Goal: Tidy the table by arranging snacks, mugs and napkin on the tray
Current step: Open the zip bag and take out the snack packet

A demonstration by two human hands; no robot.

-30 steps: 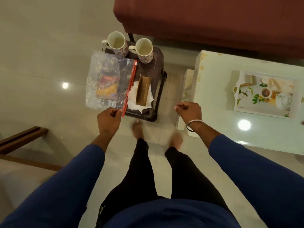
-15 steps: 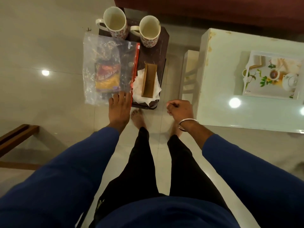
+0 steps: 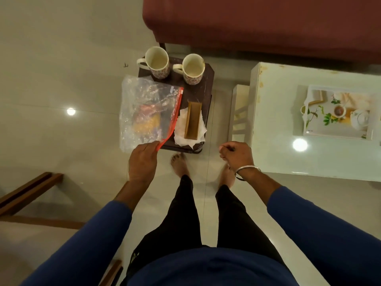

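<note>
On the small dark table (image 3: 203, 93), beside the sofa (image 3: 268, 23):

Landmark: the dark table; every place below is told from it.
Snack bag: a clear plastic bag (image 3: 144, 112) with a red zip strip lies over the table's left edge and hangs out past it above the floor; a yellow and red snack packet shows inside, blurred.
Left hand: the left hand (image 3: 142, 162) is at the table's near left corner, fingers closed on the near end of the bag's red strip, pinching it.
Right hand: the right hand (image 3: 237, 153) is off the table's near right corner, apart from it, fingers curled in loosely; I cannot tell whether it has hold of anything. A metal bangle (image 3: 246, 172) sits on its wrist.
Mugs: two flowered mugs stand upright at the table's far edge, the left mug (image 3: 156, 62) and the right mug (image 3: 192, 68), side by side, handles to the left.
Napkin: a white napkin (image 3: 190, 129) lies on the table's near right part, just beside the bag's strip.
Holder: a brown holder (image 3: 192, 120) rests on top of the napkin.
Tray: a white flowered tray (image 3: 309, 120) sits well to the right of the dark table, on a white table (image 3: 278, 157).
</note>
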